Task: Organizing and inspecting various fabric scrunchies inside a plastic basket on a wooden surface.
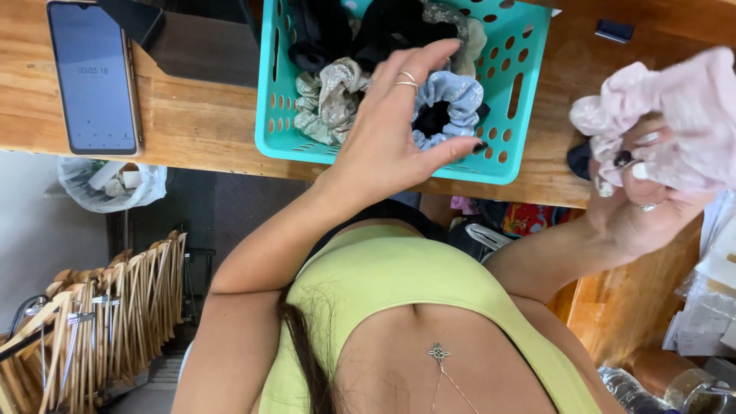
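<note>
A teal perforated plastic basket stands on a wooden table and holds several fabric scrunchies: black ones, a pale floral one and a light blue one. My left hand reaches into the basket, with thumb and fingers curled around the light blue scrunchie. My right hand is off to the right of the basket, at the table's edge. It grips a bunched pink scrunchie, and a bit of black fabric shows beside it.
A smartphone lies face up at the table's left, next to a dark box. A small dark object sits at the far right. Below the table are wooden hangers, a plastic bag and clear bottles.
</note>
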